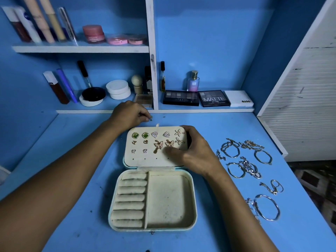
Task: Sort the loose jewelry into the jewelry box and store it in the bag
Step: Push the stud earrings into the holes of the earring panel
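Behind the open jewelry box (189, 200) on the blue desk (227, 124), the left hand (130, 113) pinches 1 small earring piece (151, 119) just beyond the earring panel (145, 160) (right hand (192, 151) grips that panel's right edge).

place: home vanity | cues: cosmetics shelf (80, 49), perfume bottle (193, 81), eyeshadow palettes (214, 98)

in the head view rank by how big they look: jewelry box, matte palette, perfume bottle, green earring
1. jewelry box
2. matte palette
3. perfume bottle
4. green earring
The box lies nearest the camera, which exaggerates its lead.
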Demonstrator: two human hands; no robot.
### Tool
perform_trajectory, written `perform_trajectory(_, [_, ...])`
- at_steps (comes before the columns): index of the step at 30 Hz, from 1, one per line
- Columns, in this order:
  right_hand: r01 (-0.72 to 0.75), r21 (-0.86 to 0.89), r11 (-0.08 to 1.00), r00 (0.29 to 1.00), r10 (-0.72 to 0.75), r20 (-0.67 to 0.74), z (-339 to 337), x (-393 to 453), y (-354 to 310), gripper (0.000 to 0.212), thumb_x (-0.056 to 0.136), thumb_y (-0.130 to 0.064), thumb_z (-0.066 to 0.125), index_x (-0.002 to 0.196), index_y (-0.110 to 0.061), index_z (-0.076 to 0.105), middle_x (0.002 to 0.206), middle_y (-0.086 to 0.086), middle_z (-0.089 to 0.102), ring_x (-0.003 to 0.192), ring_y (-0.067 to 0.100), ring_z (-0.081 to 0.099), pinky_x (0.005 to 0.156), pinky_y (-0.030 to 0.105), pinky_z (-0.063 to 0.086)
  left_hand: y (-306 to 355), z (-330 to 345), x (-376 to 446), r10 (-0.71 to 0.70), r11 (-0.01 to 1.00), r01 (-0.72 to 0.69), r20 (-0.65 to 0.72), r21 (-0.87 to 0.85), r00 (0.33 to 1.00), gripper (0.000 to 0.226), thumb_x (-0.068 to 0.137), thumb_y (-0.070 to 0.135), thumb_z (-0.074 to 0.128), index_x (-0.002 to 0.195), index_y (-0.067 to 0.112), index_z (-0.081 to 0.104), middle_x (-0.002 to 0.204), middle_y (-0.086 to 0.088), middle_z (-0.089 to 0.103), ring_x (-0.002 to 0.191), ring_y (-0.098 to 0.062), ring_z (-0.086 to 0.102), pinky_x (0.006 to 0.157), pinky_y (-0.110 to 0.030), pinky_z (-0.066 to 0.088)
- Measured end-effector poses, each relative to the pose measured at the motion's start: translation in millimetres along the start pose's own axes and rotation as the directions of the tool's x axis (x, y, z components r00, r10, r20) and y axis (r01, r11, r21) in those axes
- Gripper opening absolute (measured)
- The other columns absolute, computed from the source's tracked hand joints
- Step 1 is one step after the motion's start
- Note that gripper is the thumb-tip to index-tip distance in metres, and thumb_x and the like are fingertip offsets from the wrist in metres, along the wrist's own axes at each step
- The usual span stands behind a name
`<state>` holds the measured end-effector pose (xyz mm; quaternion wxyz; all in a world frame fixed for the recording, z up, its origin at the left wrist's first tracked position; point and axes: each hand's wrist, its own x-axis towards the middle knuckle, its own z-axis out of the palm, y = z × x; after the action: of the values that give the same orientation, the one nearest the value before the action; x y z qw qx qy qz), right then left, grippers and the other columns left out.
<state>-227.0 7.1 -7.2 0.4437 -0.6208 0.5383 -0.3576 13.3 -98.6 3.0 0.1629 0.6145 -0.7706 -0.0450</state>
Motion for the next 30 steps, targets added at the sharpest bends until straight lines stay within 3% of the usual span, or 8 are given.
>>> perform_trajectory(7, [0.004,0.009,1.0,1.0,-0.005,0.009,-0.6,-0.1,-1.5,0.056,0.072,-0.03,0.085,0.12,-0.031,0.055,0.104,-0.016,0.069,0.093,-0.003,0.065,0.086,0.026,0.056,0.3,0.9,-1.0,0.017,0.999,-0.016,-0.017,0.038,1.0,0.012,0.084,0.028,0.076,0.096,0.028,0.078,0.099,0.007,0.075,0.093,-0.019,0.067,0.08,-0.029,0.048])
perform_trajectory(16, [0.0,0.004,1.0,1.0,0.0,0.015,-1.2,-1.2,-3.1,0.056,0.073,-0.03,0.085,0.12,-0.032,0.054,0.105,-0.017,0.069,0.094,-0.002,0.066,0.089,0.029,0.056,6.4,0.3,0.2,-0.08,0.997,0.079,-0.016,-0.025,0.997,0.001,0.082,0.028,0.076,0.082,0.027,0.076,0.076,0.008,0.067,0.085,-0.018,0.065,0.078,-0.033,0.054])
perform_trajectory(25, [0.0,0.003,1.0,1.0,0.0,0.018,-1.2,-0.8,-2.4,0.055,0.073,-0.03,0.084,0.119,-0.032,0.054,0.105,-0.016,0.069,0.094,-0.001,0.066,0.09,0.033,0.057,14.3,2.7,5.3,-0.194,0.979,0.194,0.01,-0.067,0.981,0.005,0.082,0.02,0.071,0.084,0.019,0.076,0.09,-0.002,0.072,0.091,-0.021,0.065,0.083,-0.038,0.055])
perform_trajectory(30, [-0.005,-0.007,1.0,1.0,0.005,0.017,-1.7,-0.6,-2.0,0.057,0.072,-0.033,0.084,0.12,-0.032,0.054,0.106,-0.015,0.069,0.097,0.001,0.065,0.09,0.033,0.056,12.5,1.1,4.9,-0.195,0.974,0.189,-0.035,-0.127,0.98,0.008,0.08,0.01,0.069,0.083,0.012,0.076,0.086,-0.004,0.073,0.087,-0.02,0.066,0.08,-0.028,0.052])
